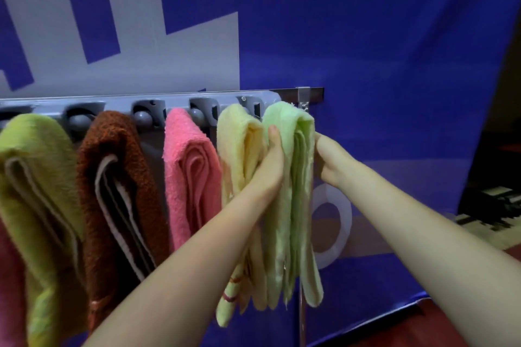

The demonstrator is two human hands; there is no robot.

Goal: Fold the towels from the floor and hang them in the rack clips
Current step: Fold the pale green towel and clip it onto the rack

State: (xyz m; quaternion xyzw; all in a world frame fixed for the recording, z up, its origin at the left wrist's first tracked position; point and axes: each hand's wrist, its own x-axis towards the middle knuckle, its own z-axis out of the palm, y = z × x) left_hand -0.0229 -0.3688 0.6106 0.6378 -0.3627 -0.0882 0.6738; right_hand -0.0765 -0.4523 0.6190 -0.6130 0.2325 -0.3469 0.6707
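Grey clip rack [180, 101] runs horizontally across the blue backdrop [380, 36], its right end at a metal bracket [303, 94]. Towels hang folded along it, left to right: lime-green towel [36, 177], brown towel [118, 177], pink towel [189, 172], pale yellow towel [239, 155], light green towel [293, 177]. A sliver of another pink cloth [8, 276] shows at the lower left edge.

Light green towel sits at the right end of the rack, top edge up against the last clip; whether the clip has it is hidden by the cloth. It hangs straight down in several folded layers, touching the pale yellow towel on its left.

Left hand [270, 166] is flat against the left face of the light green towel, wedged between it and the yellow one, fingers extended upward, mostly open, pressing not clutching. Right hand [329, 157] is on the right face of the same towel, fingers hidden behind the cloth; can't tell how far they curl. The towel is sandwiched between both hands.

White ring shape [341, 222] on the backdrop behind the towel, low right.
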